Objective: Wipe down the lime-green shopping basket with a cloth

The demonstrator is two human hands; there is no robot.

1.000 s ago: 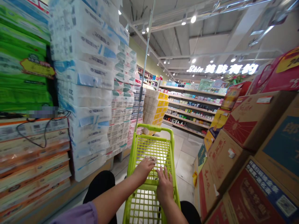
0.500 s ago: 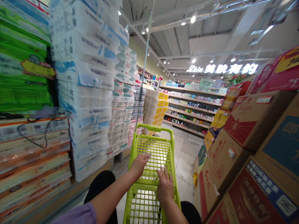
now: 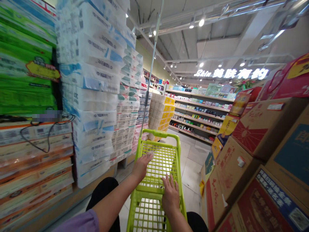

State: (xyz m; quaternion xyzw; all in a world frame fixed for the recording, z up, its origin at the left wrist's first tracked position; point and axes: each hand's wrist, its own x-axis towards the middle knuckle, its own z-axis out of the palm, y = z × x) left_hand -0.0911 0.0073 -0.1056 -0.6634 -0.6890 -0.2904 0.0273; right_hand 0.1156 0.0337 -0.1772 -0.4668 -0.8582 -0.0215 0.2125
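A lime-green shopping cart [image 3: 179, 151] with lattice baskets stands in front of me, between my knees. Over the left part of its upper basket is my left hand [image 3: 142, 166], its fingers stretched forward and holding nothing. Lower and to the right, my right hand [image 3: 171, 195] lies at the cart's right side, near the bar between the upper and lower baskets, fingers spread. Whether either hand touches the plastic I cannot tell. A thin metal pole [image 3: 147, 90] rises from the far left corner of the cart, by its handle [image 3: 160, 132].
Tall stacks of wrapped tissue packs [image 3: 96, 96] line the left side, beside green packs [image 3: 26, 74] and a dark cable [image 3: 49, 135]. Cardboard boxes [image 3: 256, 125] are piled close on the right. Ahead, tiled floor [image 3: 190, 167] leads to shelves of small goods [image 3: 195, 111].
My left hand has shifted slightly up and to the left over the upper basket. My right hand stays nearly in place. The view has turned very slightly.
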